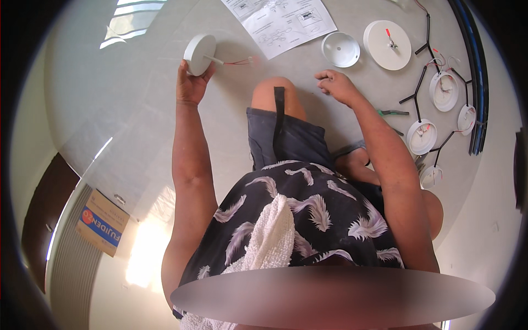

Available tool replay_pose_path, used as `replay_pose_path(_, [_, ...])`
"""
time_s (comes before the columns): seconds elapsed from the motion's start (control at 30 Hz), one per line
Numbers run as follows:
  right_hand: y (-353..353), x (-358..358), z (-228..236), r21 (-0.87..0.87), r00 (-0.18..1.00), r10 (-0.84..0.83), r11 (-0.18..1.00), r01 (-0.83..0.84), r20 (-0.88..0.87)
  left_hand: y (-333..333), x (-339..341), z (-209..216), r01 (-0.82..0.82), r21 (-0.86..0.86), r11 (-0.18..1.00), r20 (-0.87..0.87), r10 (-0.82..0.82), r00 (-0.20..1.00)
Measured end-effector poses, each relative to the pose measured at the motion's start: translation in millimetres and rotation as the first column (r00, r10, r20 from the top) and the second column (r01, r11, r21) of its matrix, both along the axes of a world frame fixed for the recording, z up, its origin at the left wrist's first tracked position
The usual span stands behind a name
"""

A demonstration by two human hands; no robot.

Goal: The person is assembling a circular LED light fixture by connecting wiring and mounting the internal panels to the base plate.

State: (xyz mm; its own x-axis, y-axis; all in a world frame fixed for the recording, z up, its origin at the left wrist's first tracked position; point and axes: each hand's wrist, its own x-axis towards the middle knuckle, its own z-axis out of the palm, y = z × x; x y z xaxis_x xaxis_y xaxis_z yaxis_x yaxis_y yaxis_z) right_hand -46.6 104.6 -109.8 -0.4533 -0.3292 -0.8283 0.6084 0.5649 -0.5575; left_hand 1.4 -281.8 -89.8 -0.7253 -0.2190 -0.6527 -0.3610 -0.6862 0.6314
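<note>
My left hand [193, 82] grips a white round lamp part [199, 54] by its lower rim, off to the left. This part is tilted on edge, and a short white stem with thin red wires [237, 62] sticks out of it toward the right. My right hand [336, 87] is apart from it, with fingers curled in; whether anything small is inside them is hidden. Closest to that hand is a white metal cup [340, 49] with a small hole in its middle. A larger white disc [387, 45] with a metal fitting and a red tag lies beside the cup.
A printed instruction sheet [280, 25] lies on the floor ahead. On the right are black branched rods [422, 82] with white wired ring lamps [443, 91], green-handled pliers [393, 113] and long dark tubes [477, 77]. A cardboard box [103, 223] stands at the left.
</note>
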Motion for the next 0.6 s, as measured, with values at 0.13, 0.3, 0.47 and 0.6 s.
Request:
replay_pose_path(0.13, [-4.6, -2.6, 4.1, -0.004, 1.0, 0.013, 1.0, -0.012, 0.028, -4.1, 1.7, 4.7, -0.067, -0.067, 0.995, 0.019, 0.068, 0.997])
replay_pose_path(0.3, [1.4, -1.7, -2.2, 0.006, 0.999, -0.023, 1.0, 0.023, 0.028, -7.2, -0.7, -0.8, -0.07, -0.085, 0.994, 0.063, 0.075, 0.995])
replay_pose_path(0.47, [-5.7, -0.5, 2.4, 0.015, 0.999, -0.028, 1.0, 0.027, 0.046, -12.9, -1.0, 1.2, -0.011, -0.187, 0.982, 0.111, 0.032, 0.993])
replay_pose_path(0.6, [-6.9, -1.1, 3.2, -0.007, 0.999, -0.029, 1.0, 0.029, 0.037, -15.5, -7.7, 2.1, 0.031, -0.255, 0.967, 0.142, 0.005, 0.99])
